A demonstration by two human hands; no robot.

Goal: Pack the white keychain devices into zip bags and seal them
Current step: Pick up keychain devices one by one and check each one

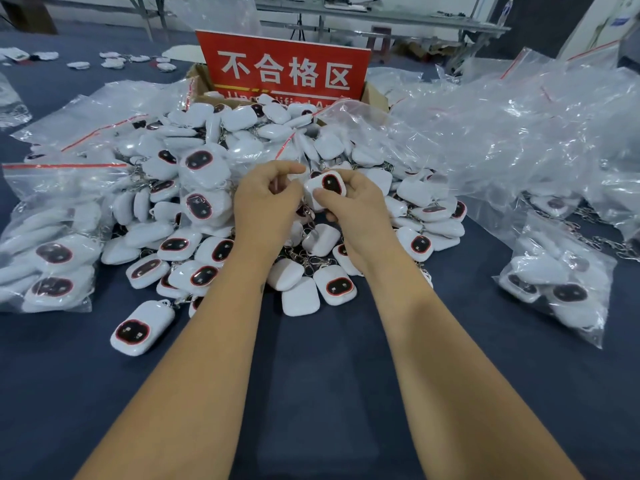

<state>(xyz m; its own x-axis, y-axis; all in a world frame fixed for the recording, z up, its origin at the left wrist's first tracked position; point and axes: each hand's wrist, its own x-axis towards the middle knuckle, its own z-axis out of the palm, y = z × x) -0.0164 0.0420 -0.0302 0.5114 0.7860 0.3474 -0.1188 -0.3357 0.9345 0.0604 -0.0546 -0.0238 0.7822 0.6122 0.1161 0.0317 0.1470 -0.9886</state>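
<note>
A big heap of white keychain devices (207, 244) with dark oval screens lies on the dark blue table. Over its middle, my right hand (353, 206) grips one white device (327, 187), thumb on its front edge, screen facing up. My left hand (268, 199) is right beside it with fingers curled; something white shows between the fingertips, but what it holds is hidden. Clear zip bags with red seal strips lie around: a filled bag (52, 258) at the left and another filled bag (561, 285) at the right.
A red sign (284, 67) stands in a cardboard box (375, 95) behind the heap. A large pile of empty clear bags (519, 133) fills the right back. Loose metal chains (595, 237) lie at the right. Bare blue table (311, 375) lies in front.
</note>
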